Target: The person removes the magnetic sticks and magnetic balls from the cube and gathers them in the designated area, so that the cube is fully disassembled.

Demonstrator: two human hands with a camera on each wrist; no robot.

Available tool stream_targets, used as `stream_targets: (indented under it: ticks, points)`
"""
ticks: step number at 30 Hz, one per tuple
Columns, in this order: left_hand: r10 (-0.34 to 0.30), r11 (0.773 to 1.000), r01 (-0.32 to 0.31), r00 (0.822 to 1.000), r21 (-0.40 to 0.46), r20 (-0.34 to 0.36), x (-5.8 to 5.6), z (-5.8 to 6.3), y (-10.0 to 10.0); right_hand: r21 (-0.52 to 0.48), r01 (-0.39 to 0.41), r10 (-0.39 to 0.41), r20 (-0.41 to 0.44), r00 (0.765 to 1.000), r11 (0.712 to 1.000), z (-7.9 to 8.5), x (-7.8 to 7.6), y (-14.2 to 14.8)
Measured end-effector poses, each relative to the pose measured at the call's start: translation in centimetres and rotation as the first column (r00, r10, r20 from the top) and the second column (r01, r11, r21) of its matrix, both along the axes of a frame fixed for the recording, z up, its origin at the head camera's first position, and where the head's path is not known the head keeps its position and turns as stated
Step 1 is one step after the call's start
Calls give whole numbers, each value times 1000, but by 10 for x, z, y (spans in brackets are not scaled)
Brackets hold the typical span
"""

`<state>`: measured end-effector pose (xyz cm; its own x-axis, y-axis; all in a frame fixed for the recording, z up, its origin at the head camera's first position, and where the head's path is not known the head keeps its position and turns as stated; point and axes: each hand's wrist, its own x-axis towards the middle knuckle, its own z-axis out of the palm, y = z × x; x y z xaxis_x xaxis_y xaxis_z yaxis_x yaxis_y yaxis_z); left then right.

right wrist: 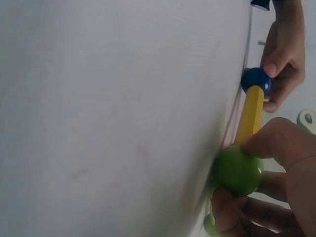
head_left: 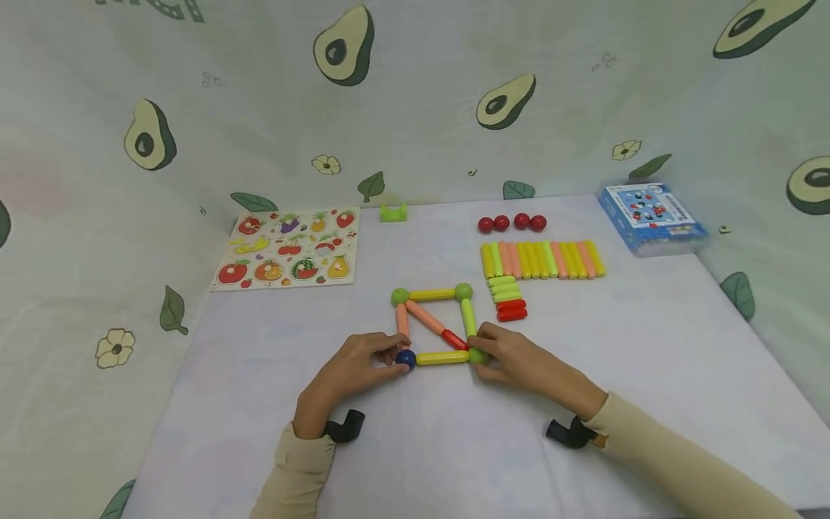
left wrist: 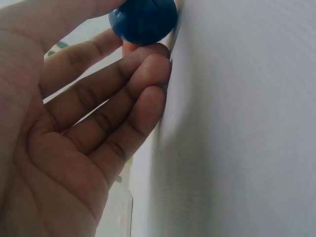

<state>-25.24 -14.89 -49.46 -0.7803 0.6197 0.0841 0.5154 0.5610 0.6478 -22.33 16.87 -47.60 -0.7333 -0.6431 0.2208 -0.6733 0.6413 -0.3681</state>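
Note:
A flat four-sided frame of rods and balls lies on the table. At its near left corner my left hand [head_left: 363,362] holds the blue ball [head_left: 405,360] between thumb and fingers. My right hand [head_left: 515,358] pinches the green ball [right wrist: 238,170] at the near right corner. A yellow rod [head_left: 442,358] joins these two balls. Green balls mark the far left corner [head_left: 400,296] and the far right corner [head_left: 463,291], with another yellow rod [head_left: 431,295] between them. An orange rod [head_left: 424,317] and a red rod [head_left: 454,340] run diagonally across the inside.
Behind to the right lie a row of coloured rods [head_left: 542,260], short green and red rods [head_left: 511,305] and several red balls [head_left: 501,223]. A blue box [head_left: 655,216] stands at the back right. A fruit picture board [head_left: 288,249] and a green piece [head_left: 393,213] lie at the back left.

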Motion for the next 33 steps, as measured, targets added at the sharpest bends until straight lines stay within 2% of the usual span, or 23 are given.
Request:
stream_targets:
  ticks: [5, 11, 15, 19, 24, 28, 33]
  points:
    - [-18, 1000, 18, 1000, 22, 9, -1, -3, -1, -36, 17, -17, -4, 1000, 999, -7, -1, -7]
    - [-3, 1000, 3, 1000, 22, 1, 0, -3, -2, -68, 85, -80, 79, 994, 994, -13, 1, -12]
    - [-2, 1000, 2, 1000, 14, -2, 1, -3, -3, -45, 129, -122, 131, 984, 991, -4, 3, -6]
    - [-22, 1000, 22, 1000, 17, 0, -1, -2, -2, -41, 174, -166, 152, 974, 984, 18, -3, 8]
    - [-14, 1000, 13, 1000, 12, 5, -3, 0, -4, -97, 229, -217, 120, 969, 968, 47, -31, 24]
    - [-10, 1000, 9, 999, 30, 33, -3, 1, -3, -119, 280, -271, 84, 959, 953, 60, -66, 31]
    - [-10, 999, 7, 998, 45, 63, 0, -1, -1, -83, 363, -361, 35, 932, 928, 68, -116, 30]
